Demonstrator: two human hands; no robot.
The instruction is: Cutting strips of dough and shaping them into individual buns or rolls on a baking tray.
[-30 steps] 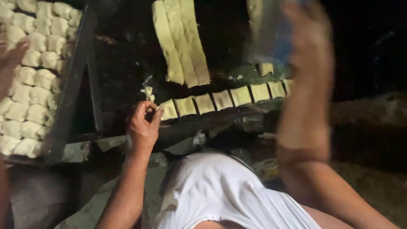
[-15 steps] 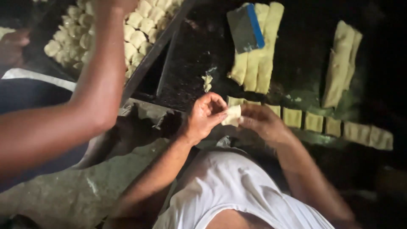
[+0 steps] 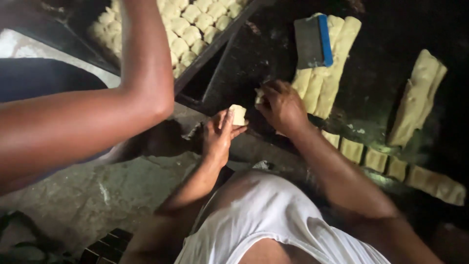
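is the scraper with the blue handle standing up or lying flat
Lying flat: the scraper rests blade-down across the pale dough strips, neither hand touching it.

- Another person's arm (image 3: 112,107) crosses the upper left, barring the way from the left hand (image 3: 219,137) to the tray of dough pieces (image 3: 185,29).
- The tray's dark rim (image 3: 215,46) runs diagonally between the tray and the dark work surface (image 3: 381,98).
- The dough strips (image 3: 322,83) under the scraper (image 3: 312,41) lie just beyond the right hand (image 3: 283,105).
- A bare stretch of surface shows between those strips and the far strip (image 3: 417,98).
- The row of cut pieces (image 3: 386,161) lines the near edge, right of the forearm.
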